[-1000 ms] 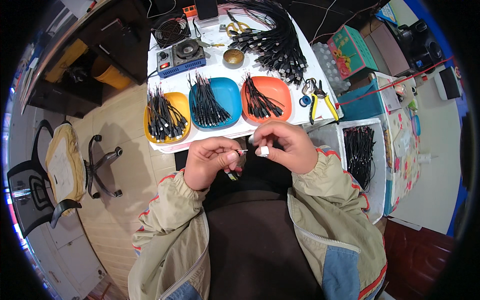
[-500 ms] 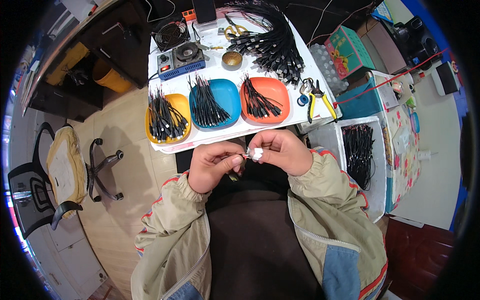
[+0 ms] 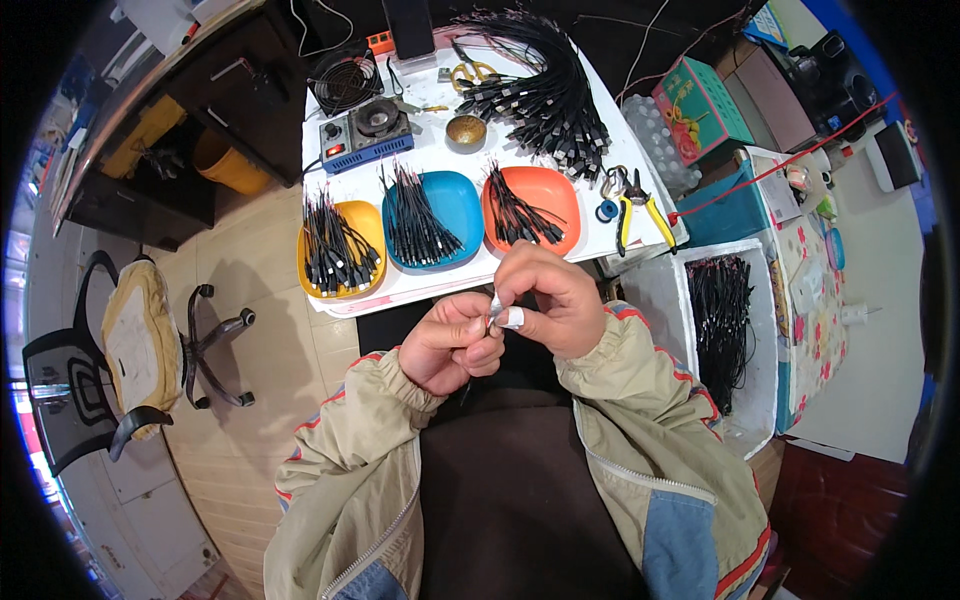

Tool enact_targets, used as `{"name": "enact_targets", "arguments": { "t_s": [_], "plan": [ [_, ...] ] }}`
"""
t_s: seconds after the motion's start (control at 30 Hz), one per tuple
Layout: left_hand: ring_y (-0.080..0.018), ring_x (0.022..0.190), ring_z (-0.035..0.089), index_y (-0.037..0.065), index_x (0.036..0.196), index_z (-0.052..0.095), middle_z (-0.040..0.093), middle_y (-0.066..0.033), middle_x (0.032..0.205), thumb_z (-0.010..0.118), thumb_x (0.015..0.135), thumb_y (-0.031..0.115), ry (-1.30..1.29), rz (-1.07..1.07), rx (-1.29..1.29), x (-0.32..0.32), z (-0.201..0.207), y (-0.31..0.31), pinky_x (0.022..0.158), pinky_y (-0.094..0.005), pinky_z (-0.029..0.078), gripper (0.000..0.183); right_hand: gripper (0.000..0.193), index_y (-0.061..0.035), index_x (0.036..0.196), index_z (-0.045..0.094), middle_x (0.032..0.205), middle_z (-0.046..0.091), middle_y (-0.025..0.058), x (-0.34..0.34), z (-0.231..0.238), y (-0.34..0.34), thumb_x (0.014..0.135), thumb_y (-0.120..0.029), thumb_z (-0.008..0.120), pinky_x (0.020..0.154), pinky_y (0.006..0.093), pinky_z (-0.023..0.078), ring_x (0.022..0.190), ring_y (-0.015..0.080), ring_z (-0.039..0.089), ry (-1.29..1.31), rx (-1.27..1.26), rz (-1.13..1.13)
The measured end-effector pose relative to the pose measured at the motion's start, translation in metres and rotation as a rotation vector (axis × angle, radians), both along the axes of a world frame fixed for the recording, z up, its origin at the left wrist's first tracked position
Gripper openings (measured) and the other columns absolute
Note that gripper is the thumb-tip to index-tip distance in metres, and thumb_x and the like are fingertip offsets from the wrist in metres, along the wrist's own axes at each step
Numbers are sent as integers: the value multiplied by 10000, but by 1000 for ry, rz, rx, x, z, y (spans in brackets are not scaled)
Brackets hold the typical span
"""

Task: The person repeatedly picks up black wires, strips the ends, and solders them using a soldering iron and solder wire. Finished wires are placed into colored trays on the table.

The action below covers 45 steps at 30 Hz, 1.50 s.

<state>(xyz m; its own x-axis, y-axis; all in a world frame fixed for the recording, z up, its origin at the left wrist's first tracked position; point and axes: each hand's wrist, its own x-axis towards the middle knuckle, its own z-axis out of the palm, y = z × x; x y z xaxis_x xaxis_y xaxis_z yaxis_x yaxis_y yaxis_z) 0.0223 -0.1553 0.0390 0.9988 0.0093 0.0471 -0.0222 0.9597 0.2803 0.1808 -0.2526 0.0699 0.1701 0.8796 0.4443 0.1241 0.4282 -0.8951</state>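
Observation:
My left hand (image 3: 452, 343) is closed in a pinch on a thin black cable (image 3: 464, 391), whose dark tail hangs below my fingers. Right beside it, my right hand (image 3: 552, 300) pinches at the cable's end, with white wrapping on its thumb and fingertip. The fingertips of both hands nearly meet, hiding most of the wire end. Beyond my hands stand a yellow tray (image 3: 378, 284), a blue tray (image 3: 468, 215) and an orange tray (image 3: 560, 190). Each holds short black cables with stripped ends.
On the white table sit a blue soldering pot (image 3: 365, 140), a small bowl (image 3: 466, 133), scissors (image 3: 475, 75), a heap of black cables (image 3: 545, 95) and yellow-handled cutters (image 3: 640, 215). Right of it, a white foam box (image 3: 765, 340) holds more cables. An office chair (image 3: 140, 345) stands left.
My right hand has lifted and turned, fingers now bent over the wire end. My left hand has shifted slightly right and its fingers have curled. The view has shifted a little.

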Motion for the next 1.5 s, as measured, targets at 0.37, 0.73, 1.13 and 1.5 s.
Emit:
{"name": "enact_targets", "arguments": {
  "t_s": [0.37, 0.73, 1.13, 1.5],
  "plan": [
    [-77, 643, 540, -51, 1024, 659, 636, -58, 786, 624, 886, 22, 278, 428, 834, 0, 33, 16, 560, -204, 441, 160, 154, -11, 941, 567, 927, 512, 46, 7, -12, 5, 845, -71, 671, 732, 258, 406, 819, 123, 476, 318, -102, 46],
    [-86, 650, 550, -61, 997, 668, 640, -69, 786, 636, 855, -18, 386, 441, 919, 34, 35, 33, 582, -207, 442, 151, 158, -1, 913, 556, 915, 528, 59, 24, -27, 22, 882, -121, 653, 764, 263, 419, 845, 133, 504, 467, -187, -11],
    [-311, 643, 623, -4, 943, 639, 639, -168, 754, 630, 841, 63, 321, 690, 2087, 125, 40, 131, 596, -353, 498, 122, 364, 16, 1196, 491, 965, 560, 60, 92, -36, 29, 975, -273, 494, 779, 245, 441, 863, 101, 521, 431, -186, -41],
    [-359, 740, 620, 64, 928, 652, 641, -163, 791, 616, 815, 138, 382, 261, 2573, 198, -55, 205, 655, -443, 494, 140, 216, 31, 1014, 550, 904, 567, 62, 102, -50, 16, 973, -176, 505, 729, 258, 482, 787, 117, 562, 399, -383, -9]
  ]
}}
